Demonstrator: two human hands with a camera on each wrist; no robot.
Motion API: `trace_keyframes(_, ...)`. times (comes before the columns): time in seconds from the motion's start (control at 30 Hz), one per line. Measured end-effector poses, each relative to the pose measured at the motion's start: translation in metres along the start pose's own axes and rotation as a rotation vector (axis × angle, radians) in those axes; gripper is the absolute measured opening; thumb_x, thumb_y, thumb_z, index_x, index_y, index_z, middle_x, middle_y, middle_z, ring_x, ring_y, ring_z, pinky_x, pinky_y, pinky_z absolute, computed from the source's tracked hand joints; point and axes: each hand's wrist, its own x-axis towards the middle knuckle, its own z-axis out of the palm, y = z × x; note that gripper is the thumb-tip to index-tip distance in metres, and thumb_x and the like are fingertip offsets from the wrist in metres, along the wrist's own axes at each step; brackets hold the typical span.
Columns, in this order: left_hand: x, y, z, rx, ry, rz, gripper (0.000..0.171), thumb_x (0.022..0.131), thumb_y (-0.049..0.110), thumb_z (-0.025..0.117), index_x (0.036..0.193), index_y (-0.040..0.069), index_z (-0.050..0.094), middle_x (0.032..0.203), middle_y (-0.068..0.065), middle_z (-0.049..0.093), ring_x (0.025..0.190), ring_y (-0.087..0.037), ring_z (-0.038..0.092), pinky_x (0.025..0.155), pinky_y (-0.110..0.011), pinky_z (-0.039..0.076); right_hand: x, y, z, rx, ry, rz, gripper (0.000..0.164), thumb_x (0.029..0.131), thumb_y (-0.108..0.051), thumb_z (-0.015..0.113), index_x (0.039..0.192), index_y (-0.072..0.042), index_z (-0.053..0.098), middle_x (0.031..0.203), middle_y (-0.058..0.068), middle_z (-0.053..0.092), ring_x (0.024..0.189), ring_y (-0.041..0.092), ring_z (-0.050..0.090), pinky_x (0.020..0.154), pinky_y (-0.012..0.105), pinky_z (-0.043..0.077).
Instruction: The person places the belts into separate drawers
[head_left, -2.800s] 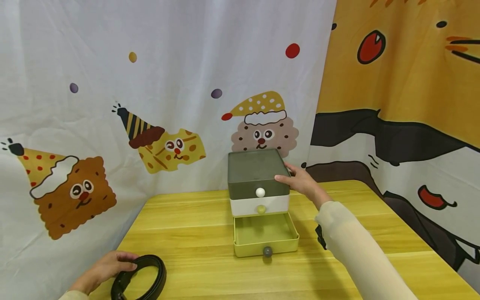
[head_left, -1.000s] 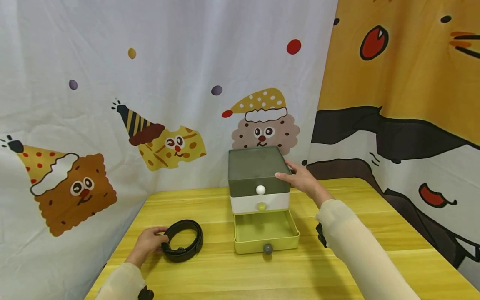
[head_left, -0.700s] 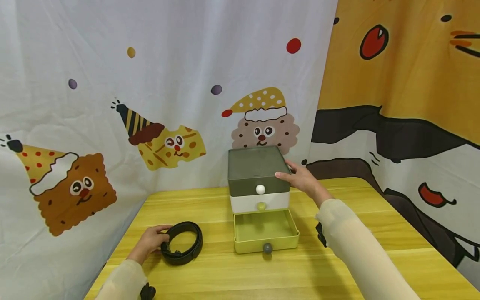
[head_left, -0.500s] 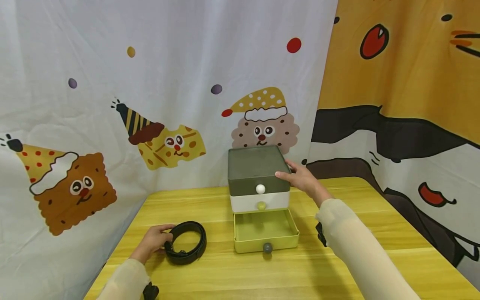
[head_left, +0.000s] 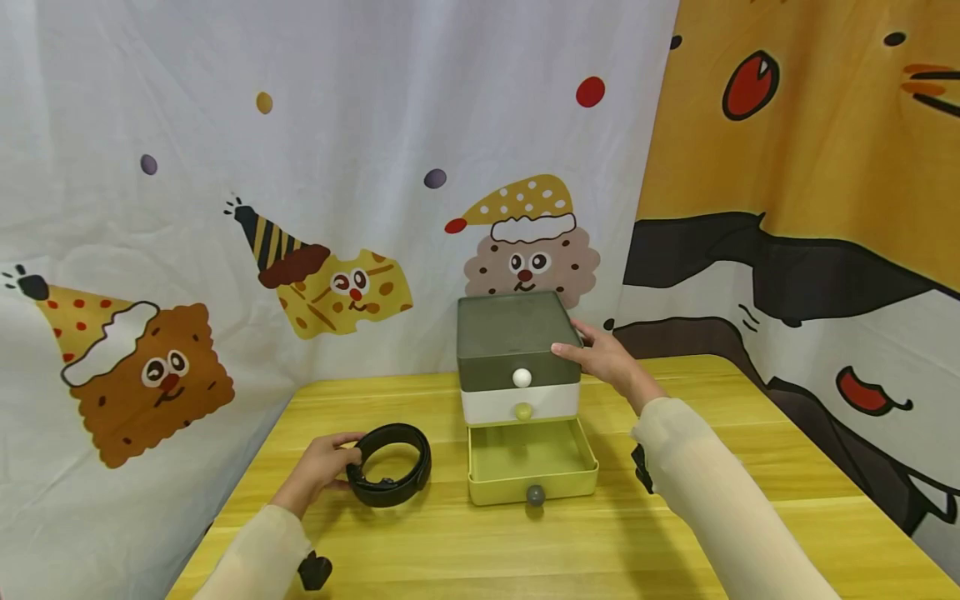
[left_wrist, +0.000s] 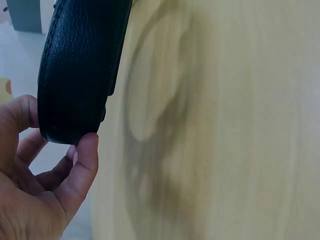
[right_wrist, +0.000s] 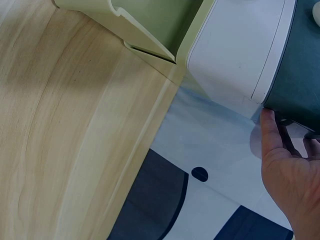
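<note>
In the head view my left hand (head_left: 324, 463) pinches the near-left side of a coiled black leather belt (head_left: 424, 467), held up over the table. The left wrist view shows thumb and fingertips at the lower edge of the belt (left_wrist: 80, 65), its shadow on the wood beside it. A small drawer unit (head_left: 517, 325) stands at the back, with a dark green top tier, a white middle one and a yellow-green bottom drawer (head_left: 528, 457) pulled out with nothing in it. My right hand (head_left: 606, 360) rests against the unit's upper right side, fingers extended.
The drawer unit stands on a yellow wood-grain table (head_left: 420, 558), right of the belt. A grey knob (head_left: 536, 496) juts from the pulled-out drawer's front. Behind the table hangs a cartoon-printed curtain (head_left: 360, 125).
My left hand has carried the belt from the near left corner rightward and farther in, closer to the pulled-out drawer, and lifted it slightly. The right hand has stayed at the drawer unit.
</note>
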Motion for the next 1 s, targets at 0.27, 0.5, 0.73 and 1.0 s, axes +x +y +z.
trace_keyframes(0.27, -0.002, 0.018, 0.01, -0.013, -0.007, 0.008, 0.048, 0.09, 0.002, 0.059, 0.138, 0.0, 0.056, 0.094, -0.016, 0.063, 0.071, -0.024, 0.061, 0.063, -0.045, 0.058, 0.0, 0.0, 0.0, 0.005, -0.003, 0.0, 0.096, 0.09, -0.051, 0.068, 0.161, -0.019, 0.011, 0.162, 0.021, 0.014, 0.139, 0.038, 0.037, 0.108, 0.05, 0.039)
trace_keyframes(0.5, -0.005, 0.031, 0.018, -0.034, -0.022, 0.029, 0.048, 0.089, 0.002, 0.06, 0.137, 0.0, 0.057, 0.099, -0.018, 0.065, 0.072, -0.024, 0.063, 0.062, -0.045, 0.058, 0.0, 0.0, 0.0, -0.003, 0.0, 0.004, 0.091, 0.094, -0.045, 0.066, 0.161, -0.02, 0.011, 0.162, 0.021, 0.013, 0.14, 0.039, 0.036, 0.108, 0.05, 0.039)
trace_keyframes(0.73, -0.007, 0.042, 0.027, -0.044, -0.029, 0.03, 0.049, 0.087, 0.001, 0.061, 0.136, 0.001, 0.058, 0.097, -0.017, 0.066, 0.071, -0.023, 0.063, 0.06, -0.042, 0.058, 0.0, 0.0, 0.0, -0.011, -0.003, 0.005, 0.093, 0.093, -0.048, 0.067, 0.161, -0.02, 0.011, 0.162, 0.022, 0.011, 0.141, 0.039, 0.034, 0.108, 0.05, 0.039)
trace_keyframes(1.0, -0.01, 0.057, 0.038, -0.074, -0.061, 0.036, 0.049, 0.085, 0.0, 0.061, 0.133, 0.001, 0.061, 0.096, -0.016, 0.065, 0.071, -0.022, 0.064, 0.061, -0.043, 0.059, -0.001, -0.002, 0.0, -0.013, -0.006, 0.009, 0.092, 0.094, -0.046, 0.067, 0.161, -0.02, 0.011, 0.163, 0.022, 0.01, 0.141, 0.04, 0.032, 0.107, 0.051, 0.039)
